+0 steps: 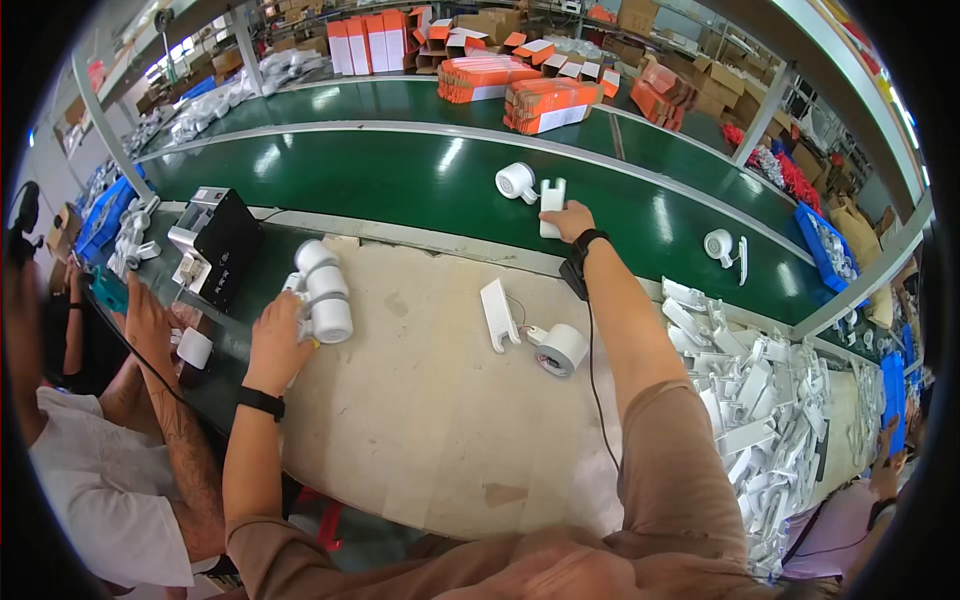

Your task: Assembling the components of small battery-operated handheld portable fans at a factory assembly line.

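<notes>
My left hand is closed around a white piece at the left of the worktop, against a cluster of white cylindrical lamp heads. Most of what its fingers grip is hidden. Reaching over the green conveyor belt, my right hand pinches the lower end of a white bracket with a forked top. Just left of that bracket, a round white lamp head lies on the belt. Between my arms, another forked white bracket lies on the worktop, a thin wire running toward a lamp head.
Loose white brackets are heaped at right. A black device stands at left, near a co-worker's hand. Another lamp head sits farther right on the belt. Orange-and-white cartons are stacked beyond. A black cable crosses the worktop.
</notes>
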Available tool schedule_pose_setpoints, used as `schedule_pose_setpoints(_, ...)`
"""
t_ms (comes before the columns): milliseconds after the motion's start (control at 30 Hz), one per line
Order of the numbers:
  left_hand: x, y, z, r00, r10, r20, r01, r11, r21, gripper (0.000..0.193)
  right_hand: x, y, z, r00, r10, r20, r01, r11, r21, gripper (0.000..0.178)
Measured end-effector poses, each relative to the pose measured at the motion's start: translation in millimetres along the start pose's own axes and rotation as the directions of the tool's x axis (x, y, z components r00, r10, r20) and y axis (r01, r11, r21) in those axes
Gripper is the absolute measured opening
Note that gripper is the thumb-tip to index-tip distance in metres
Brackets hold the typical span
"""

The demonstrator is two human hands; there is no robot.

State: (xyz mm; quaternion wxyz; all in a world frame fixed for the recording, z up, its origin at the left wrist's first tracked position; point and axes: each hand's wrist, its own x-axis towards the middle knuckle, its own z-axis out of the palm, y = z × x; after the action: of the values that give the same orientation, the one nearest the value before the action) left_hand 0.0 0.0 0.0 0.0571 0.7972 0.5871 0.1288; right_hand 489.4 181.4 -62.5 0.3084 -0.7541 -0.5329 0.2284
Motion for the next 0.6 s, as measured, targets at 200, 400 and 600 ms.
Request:
schedule_pose_setpoints(200,10,95,4,0.996,0.059,-0.066,-0.087,0.512,-0.855,0.042,-96,-73,-72,0.935,-0.316,-0.160,0.341,0.925,0.169,0.035)
schedule_pose_setpoints(400,53,226,20,0.940,0.226,0.256,0.329,-0.400,-0.856,0.041,-221,-105,-99,0.600,-0.794,-0.095,0.707,0.582,-0.401,0.030)
schedule_pose_setpoints(600,22,276,22,0.916,0.310,0.254,0.389,-0.537,-0.749,0.039,-319,-77,-105,0.417,-0.882,0.220,0.691,0.151,-0.707,0.033)
